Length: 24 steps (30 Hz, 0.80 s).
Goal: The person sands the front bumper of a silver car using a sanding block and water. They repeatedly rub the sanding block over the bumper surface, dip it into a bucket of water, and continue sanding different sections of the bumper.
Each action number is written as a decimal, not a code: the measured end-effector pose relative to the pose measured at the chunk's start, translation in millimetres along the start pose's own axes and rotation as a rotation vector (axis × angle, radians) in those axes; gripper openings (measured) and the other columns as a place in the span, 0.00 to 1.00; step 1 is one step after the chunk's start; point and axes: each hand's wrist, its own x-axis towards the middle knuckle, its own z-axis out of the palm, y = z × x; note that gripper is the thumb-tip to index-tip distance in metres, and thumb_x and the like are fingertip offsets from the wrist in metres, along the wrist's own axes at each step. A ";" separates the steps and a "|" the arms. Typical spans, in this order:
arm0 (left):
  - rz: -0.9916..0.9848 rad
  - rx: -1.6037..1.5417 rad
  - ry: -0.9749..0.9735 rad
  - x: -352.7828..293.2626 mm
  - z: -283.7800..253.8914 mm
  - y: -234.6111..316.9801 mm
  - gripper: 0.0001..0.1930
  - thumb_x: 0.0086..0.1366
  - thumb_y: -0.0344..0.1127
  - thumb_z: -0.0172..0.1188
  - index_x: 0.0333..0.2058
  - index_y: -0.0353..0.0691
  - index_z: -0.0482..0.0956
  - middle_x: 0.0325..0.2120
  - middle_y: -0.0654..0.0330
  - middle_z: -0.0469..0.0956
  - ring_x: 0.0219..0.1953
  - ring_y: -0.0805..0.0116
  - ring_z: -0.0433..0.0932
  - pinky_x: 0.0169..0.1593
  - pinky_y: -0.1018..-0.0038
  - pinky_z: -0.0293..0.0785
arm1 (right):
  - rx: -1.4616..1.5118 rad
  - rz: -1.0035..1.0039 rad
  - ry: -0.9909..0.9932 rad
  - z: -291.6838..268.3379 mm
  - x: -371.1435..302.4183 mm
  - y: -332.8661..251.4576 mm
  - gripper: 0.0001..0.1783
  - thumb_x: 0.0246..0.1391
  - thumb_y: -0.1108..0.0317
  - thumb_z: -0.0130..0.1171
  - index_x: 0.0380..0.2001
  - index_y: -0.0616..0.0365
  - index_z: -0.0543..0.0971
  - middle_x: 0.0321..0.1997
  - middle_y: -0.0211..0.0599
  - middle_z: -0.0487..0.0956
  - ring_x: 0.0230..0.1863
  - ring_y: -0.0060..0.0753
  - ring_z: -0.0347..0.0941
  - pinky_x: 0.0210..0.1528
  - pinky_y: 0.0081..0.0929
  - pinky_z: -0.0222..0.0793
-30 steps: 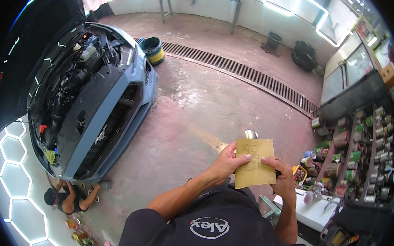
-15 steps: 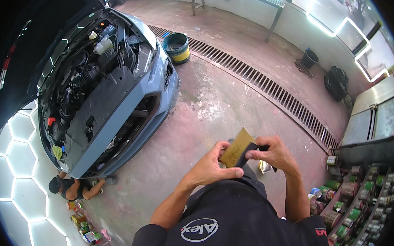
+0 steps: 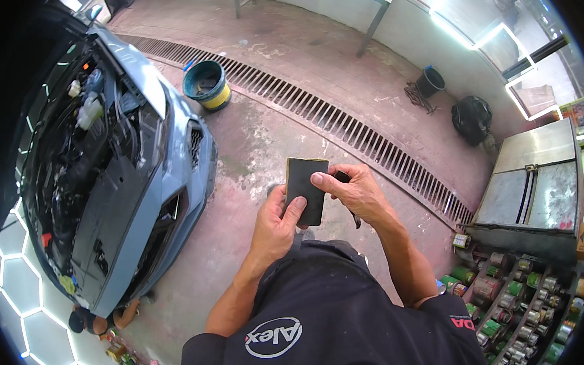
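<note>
In front of my body I hold a dark grey rectangular sheet that looks like sandpaper (image 3: pixel 303 182), a thin gold edge showing along its top. My left hand (image 3: pixel 275 218) is closed on its left side, thumb flat across the dark face. The thumb of my right hand (image 3: pixel 356 190) presses on the sheet's right edge. The same hand's curled fingers are round a black object (image 3: pixel 342 177), mostly hidden; a dark end of it sticks out below the palm. I cannot make out its kind.
At left stands a light blue car (image 3: pixel 131 239), hood raised, a person (image 3: pixel 106 319) crouching beside it. A bucket (image 3: pixel 207 87) stands by the long floor grate (image 3: pixel 314 114). Paint cans (image 3: pixel 513 296) on racks and a metal cabinet (image 3: pixel 529 175) are at right; a black bag (image 3: pixel 472 119) lies beyond.
The sheet has turned from its gold face to its dark face and now stands more upright. Both hands have shifted left and up. The view has swung right, moving the car further left.
</note>
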 end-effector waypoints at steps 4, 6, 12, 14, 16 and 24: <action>0.054 0.003 0.029 107.9 -5.4 13.4 0.15 0.87 0.40 0.58 0.63 0.38 0.75 0.40 0.66 0.85 0.36 0.81 0.81 0.35 0.78 0.79 | 0.004 -0.072 0.069 -24.7 103.8 -20.3 0.25 0.68 0.46 0.78 0.33 0.61 0.91 0.21 0.17 0.74 0.25 0.11 0.64 0.25 0.24 0.55; 0.062 0.022 0.036 165.8 -14.3 20.3 0.14 0.88 0.40 0.57 0.61 0.38 0.75 0.40 0.65 0.85 0.35 0.81 0.81 0.33 0.79 0.78 | -0.002 -0.115 0.064 -39.6 156.1 -35.0 0.25 0.68 0.46 0.78 0.33 0.61 0.91 0.21 0.17 0.74 0.26 0.11 0.64 0.26 0.25 0.55; 0.027 0.018 -0.077 336.7 -44.8 72.3 0.14 0.89 0.42 0.55 0.61 0.40 0.73 0.39 0.65 0.84 0.29 0.82 0.79 0.30 0.82 0.74 | -0.006 -0.086 0.049 -88.3 302.7 -99.8 0.27 0.73 0.45 0.72 0.32 0.59 0.90 0.23 0.18 0.75 0.28 0.12 0.66 0.29 0.26 0.60; 0.028 0.054 -0.065 380.1 -61.5 94.2 0.13 0.88 0.41 0.55 0.60 0.40 0.74 0.39 0.65 0.84 0.30 0.82 0.78 0.32 0.81 0.75 | -0.076 -0.121 0.082 -92.9 347.1 -135.1 0.29 0.75 0.45 0.69 0.33 0.64 0.89 0.22 0.21 0.75 0.29 0.15 0.67 0.30 0.29 0.63; 0.004 0.119 -0.024 422.5 -67.8 115.3 0.12 0.88 0.38 0.54 0.59 0.38 0.76 0.37 0.63 0.83 0.32 0.80 0.79 0.35 0.77 0.77 | -0.251 -0.191 0.077 -110.8 395.8 -150.5 0.31 0.75 0.45 0.68 0.33 0.67 0.88 0.22 0.26 0.75 0.29 0.17 0.66 0.30 0.31 0.64; 0.155 0.144 0.130 590.4 -105.3 133.1 0.12 0.87 0.36 0.55 0.60 0.36 0.75 0.40 0.56 0.82 0.40 0.72 0.79 0.49 0.67 0.78 | -0.212 -0.343 -0.095 -141.3 608.5 -184.8 0.32 0.77 0.49 0.68 0.23 0.66 0.83 0.16 0.24 0.70 0.23 0.16 0.63 0.24 0.31 0.57</action>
